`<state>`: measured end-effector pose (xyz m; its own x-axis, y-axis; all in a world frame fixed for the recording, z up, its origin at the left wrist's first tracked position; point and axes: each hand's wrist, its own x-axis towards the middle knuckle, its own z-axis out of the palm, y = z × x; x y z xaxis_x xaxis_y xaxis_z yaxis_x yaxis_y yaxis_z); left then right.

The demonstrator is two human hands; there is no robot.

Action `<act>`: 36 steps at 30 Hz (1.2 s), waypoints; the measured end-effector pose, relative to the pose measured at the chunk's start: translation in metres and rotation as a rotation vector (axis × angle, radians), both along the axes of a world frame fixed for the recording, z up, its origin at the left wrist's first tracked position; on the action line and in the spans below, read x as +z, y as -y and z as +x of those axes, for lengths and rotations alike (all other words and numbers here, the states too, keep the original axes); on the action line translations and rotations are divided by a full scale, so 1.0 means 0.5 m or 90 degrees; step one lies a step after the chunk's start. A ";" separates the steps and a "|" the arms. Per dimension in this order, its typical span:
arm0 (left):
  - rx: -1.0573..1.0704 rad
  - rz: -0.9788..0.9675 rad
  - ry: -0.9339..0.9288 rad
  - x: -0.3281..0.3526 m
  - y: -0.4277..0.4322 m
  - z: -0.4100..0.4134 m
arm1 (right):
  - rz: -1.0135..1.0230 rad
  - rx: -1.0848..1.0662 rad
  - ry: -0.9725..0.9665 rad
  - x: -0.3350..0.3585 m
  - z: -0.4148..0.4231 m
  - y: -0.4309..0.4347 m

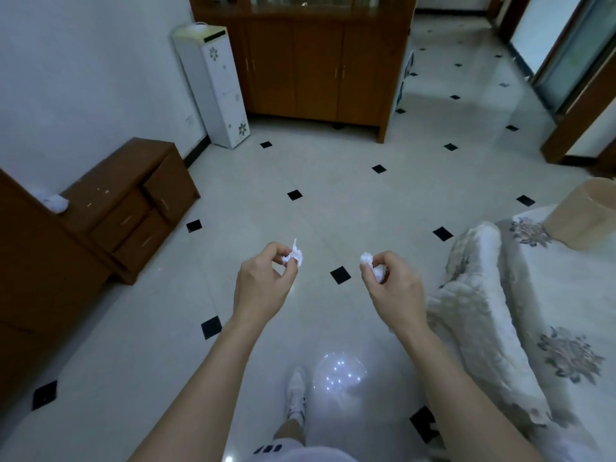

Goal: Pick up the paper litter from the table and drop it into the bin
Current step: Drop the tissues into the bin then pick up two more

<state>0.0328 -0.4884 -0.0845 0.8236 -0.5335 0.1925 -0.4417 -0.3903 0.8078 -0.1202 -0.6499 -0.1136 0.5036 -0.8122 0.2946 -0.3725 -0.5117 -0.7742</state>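
Observation:
My left hand [261, 283] pinches a small crumpled white paper scrap [294, 255] between thumb and fingers, held out over the tiled floor. My right hand [393, 288] grips other crumpled white paper bits [370, 261], one showing at the fingertips and one inside the fist. A beige bin [581, 218] stands at the far right, beyond the sofa, well to the right of my right hand. Another white paper wad [55, 202] lies on the low brown cabinet [110, 195] at the left.
A sofa with a white flowered cover [506, 305] fills the right side. A tall brown cupboard [316, 68] and a white water dispenser [216, 85] stand at the back wall. My white shoe [296, 391] is on the glossy tiled floor [333, 201] below.

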 end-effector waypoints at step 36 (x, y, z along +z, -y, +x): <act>-0.342 0.028 0.004 0.032 1.150 0.536 | 0.041 -0.335 -0.031 -0.021 0.401 0.934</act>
